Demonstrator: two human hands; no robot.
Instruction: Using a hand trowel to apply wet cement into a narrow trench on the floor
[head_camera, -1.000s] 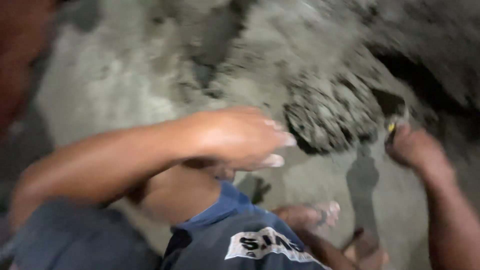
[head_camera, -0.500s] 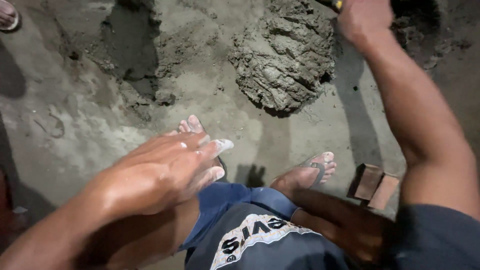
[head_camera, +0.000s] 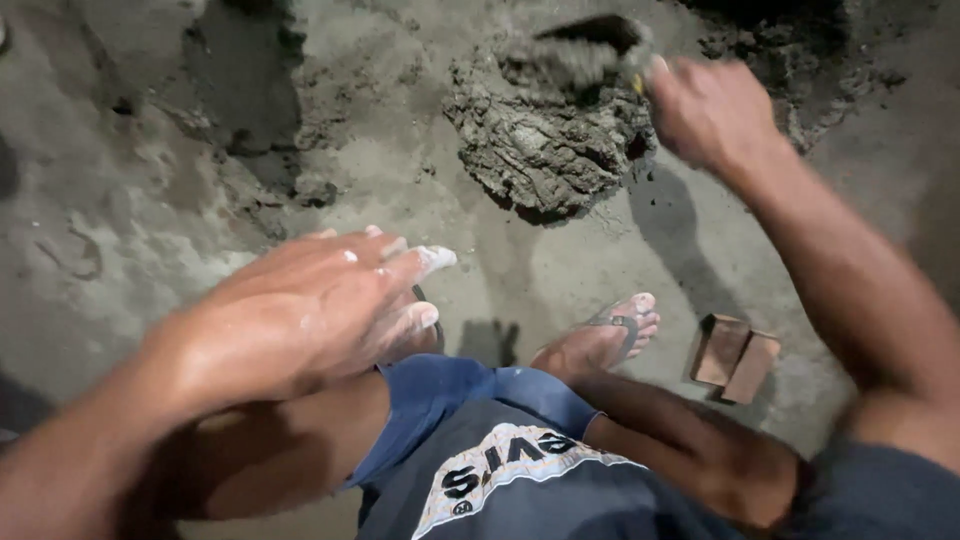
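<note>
My right hand (head_camera: 712, 108) reaches forward at the upper right and grips the handle of a trowel (head_camera: 585, 50), whose blurred dark blade lies over the top of a heap of wet grey mortar (head_camera: 545, 140) on the floor. My left hand (head_camera: 320, 300) rests flat on my left knee, fingers together and dusted with pale cement, holding nothing. I am crouched; my blue shorts (head_camera: 480, 440) fill the bottom of the view.
My right foot in a sandal (head_camera: 605, 338) stands on the cement-smeared floor (head_camera: 130, 220). A piece of reddish brick (head_camera: 735, 355) lies just right of that foot. Loose dark sand or mortar (head_camera: 250, 90) spreads at the upper left and upper right.
The view has shifted so the mortar heap sits nearer the middle. My right hand has come down and left, bringing the trowel blade onto the heap. My left hand stays on my knee.
</note>
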